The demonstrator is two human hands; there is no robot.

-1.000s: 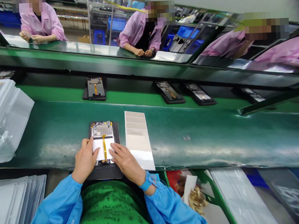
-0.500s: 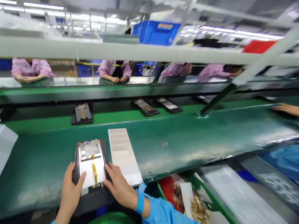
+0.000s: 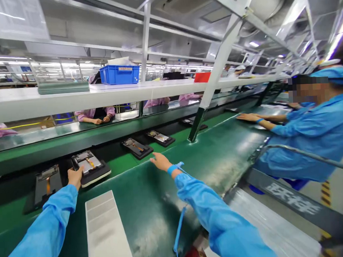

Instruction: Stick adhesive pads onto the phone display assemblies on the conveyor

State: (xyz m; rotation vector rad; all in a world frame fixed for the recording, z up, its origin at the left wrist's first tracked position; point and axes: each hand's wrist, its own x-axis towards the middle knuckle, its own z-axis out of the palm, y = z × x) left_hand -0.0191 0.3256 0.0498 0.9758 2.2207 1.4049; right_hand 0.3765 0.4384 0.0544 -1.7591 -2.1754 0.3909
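The uncovered tablet (image 3: 95, 164) lay over the green conveyor belt (image 3: 119, 165), on a black base (image 3: 105, 169), just beyond the pale label sheet (image 3: 105, 227) on the green surface (image 3: 152, 207). Whether the base rested on the belt or was raised slightly could not be told. The left grip (image 3: 75, 177) was closed about its left edge, the thumb showing and the other fingers mostly hidden. The right grip (image 3: 161, 162) held nothing; its partly curled fingers reached out just beside a 2nd tablet (image 3: 134, 145), any contact unclear.

The held tablet looked light enough for 1 hand, flat and stiff, though its smooth casing might have slipped from a careless pinch. The exposed circuit board (image 3: 83, 156) and orange ribbon cable (image 3: 90, 163) seemed the fragile parts, easily snagged or bent. The sounder hold appeared to be by the base's rim, at the 2 long sides, with fingers clear of the cable and everything level, since the tablet might have sat loose on its base.
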